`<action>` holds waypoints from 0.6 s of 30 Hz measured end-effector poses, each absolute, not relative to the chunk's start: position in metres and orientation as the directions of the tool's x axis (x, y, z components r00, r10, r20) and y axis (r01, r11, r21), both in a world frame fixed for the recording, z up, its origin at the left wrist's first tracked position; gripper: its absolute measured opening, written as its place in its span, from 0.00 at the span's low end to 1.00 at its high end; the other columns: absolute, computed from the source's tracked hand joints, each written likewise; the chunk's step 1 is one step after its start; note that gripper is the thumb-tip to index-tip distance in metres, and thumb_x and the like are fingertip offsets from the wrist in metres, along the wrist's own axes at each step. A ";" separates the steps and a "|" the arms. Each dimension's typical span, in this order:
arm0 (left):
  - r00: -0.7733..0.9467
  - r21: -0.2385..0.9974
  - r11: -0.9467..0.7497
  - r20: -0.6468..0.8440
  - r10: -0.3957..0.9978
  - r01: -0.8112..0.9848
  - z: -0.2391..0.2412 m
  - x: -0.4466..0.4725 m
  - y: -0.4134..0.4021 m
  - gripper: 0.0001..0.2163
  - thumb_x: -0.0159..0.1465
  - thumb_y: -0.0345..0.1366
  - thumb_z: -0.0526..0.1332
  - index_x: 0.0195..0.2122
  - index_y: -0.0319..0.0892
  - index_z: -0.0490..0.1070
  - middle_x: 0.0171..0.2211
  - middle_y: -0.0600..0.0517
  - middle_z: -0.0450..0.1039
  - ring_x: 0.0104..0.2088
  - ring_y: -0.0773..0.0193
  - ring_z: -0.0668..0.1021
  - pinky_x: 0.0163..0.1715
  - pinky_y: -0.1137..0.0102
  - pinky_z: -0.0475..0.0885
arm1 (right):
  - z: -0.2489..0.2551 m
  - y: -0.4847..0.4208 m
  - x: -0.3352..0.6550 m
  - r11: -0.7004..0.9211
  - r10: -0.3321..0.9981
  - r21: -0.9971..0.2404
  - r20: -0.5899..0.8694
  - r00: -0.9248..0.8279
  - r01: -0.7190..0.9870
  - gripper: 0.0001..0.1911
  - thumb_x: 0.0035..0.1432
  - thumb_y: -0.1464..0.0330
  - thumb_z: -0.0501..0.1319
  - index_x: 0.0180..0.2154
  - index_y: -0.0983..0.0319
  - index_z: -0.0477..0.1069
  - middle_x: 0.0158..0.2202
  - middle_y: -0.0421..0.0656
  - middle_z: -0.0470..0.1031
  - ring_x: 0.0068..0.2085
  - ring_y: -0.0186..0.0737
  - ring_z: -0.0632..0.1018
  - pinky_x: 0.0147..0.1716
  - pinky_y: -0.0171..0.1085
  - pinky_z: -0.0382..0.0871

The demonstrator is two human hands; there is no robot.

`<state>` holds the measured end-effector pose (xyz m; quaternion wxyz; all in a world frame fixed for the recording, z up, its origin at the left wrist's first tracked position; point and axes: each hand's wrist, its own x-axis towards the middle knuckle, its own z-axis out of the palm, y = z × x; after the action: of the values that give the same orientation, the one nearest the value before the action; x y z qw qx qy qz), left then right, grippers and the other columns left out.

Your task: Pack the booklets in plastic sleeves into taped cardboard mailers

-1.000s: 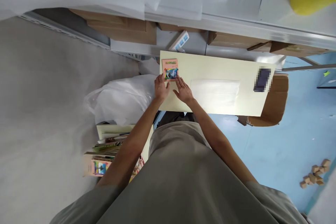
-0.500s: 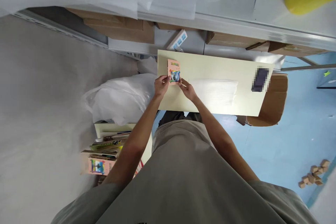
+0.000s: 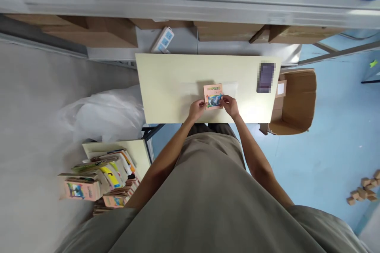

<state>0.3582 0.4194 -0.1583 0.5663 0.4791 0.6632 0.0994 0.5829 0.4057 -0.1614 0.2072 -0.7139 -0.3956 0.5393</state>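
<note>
A small pink book [image 3: 213,97] with a coloured picture on its cover is between my two hands over the table. My left hand [image 3: 197,110] pinches its left edge near the bottom, and my right hand [image 3: 230,105] grips the right edge. Beneath the book lies a translucent white sheet [image 3: 190,89], partly covered by the book and my hands. The cream table [image 3: 162,87] runs across in front of my body. On its right end rests a dark, pixelated flat object [image 3: 266,78].
Books [image 3: 111,174] are piled on a stand at the lower left, below a white plastic bag [image 3: 109,114]. Right of the table is an open cardboard box [image 3: 298,102]. A power strip [image 3: 163,39] and cartons [image 3: 231,31] sit on the shelf behind.
Both hands have carried the pink book rightward from the table's left end to over the translucent sheet. The camera view has shifted too.
</note>
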 end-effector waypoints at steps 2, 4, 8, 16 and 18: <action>0.104 0.645 0.482 -0.654 0.749 0.593 -0.164 0.387 0.414 0.06 0.69 0.41 0.68 0.38 0.47 0.84 0.38 0.49 0.88 0.44 0.52 0.87 0.47 0.65 0.78 | -0.161 0.396 0.607 -0.604 0.784 -0.685 -0.603 0.147 0.407 0.16 0.67 0.57 0.65 0.46 0.60 0.83 0.42 0.48 0.89 0.43 0.49 0.88 0.48 0.46 0.84; 0.083 0.614 0.471 -0.659 0.747 0.634 -0.169 0.407 0.410 0.05 0.69 0.40 0.70 0.39 0.47 0.86 0.39 0.48 0.89 0.45 0.51 0.87 0.48 0.64 0.78 | -0.162 0.389 0.623 -0.611 0.778 -0.660 -0.603 0.176 0.437 0.14 0.68 0.60 0.65 0.47 0.60 0.83 0.42 0.48 0.90 0.41 0.48 0.88 0.47 0.44 0.83; 0.021 0.562 0.516 -0.690 0.724 0.646 -0.175 0.424 0.410 0.05 0.68 0.39 0.71 0.42 0.47 0.88 0.41 0.48 0.90 0.45 0.50 0.88 0.49 0.63 0.78 | -0.170 0.385 0.634 -0.608 0.775 -0.636 -0.606 0.180 0.475 0.13 0.68 0.62 0.65 0.47 0.60 0.84 0.41 0.47 0.90 0.41 0.47 0.88 0.47 0.42 0.82; 0.034 0.579 0.449 -0.637 0.770 0.680 -0.171 0.412 0.414 0.06 0.70 0.37 0.71 0.46 0.47 0.87 0.45 0.46 0.90 0.48 0.50 0.89 0.56 0.60 0.79 | -0.175 0.383 0.641 -0.574 0.786 -0.582 -0.588 0.190 0.576 0.10 0.68 0.63 0.69 0.49 0.59 0.84 0.45 0.47 0.90 0.45 0.48 0.88 0.49 0.43 0.81; -0.011 0.569 0.447 -0.609 0.793 0.690 -0.169 0.397 0.415 0.10 0.71 0.37 0.71 0.52 0.45 0.85 0.49 0.45 0.89 0.48 0.50 0.88 0.59 0.59 0.78 | -0.174 0.384 0.647 -0.578 0.785 -0.550 -0.578 0.224 0.603 0.10 0.70 0.62 0.69 0.49 0.59 0.83 0.47 0.49 0.90 0.45 0.50 0.89 0.50 0.44 0.81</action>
<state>0.3968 0.4152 -0.1693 0.4698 0.5230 0.7090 0.0549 0.6467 0.3840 -0.1736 0.1049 -0.7754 -0.4475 0.4331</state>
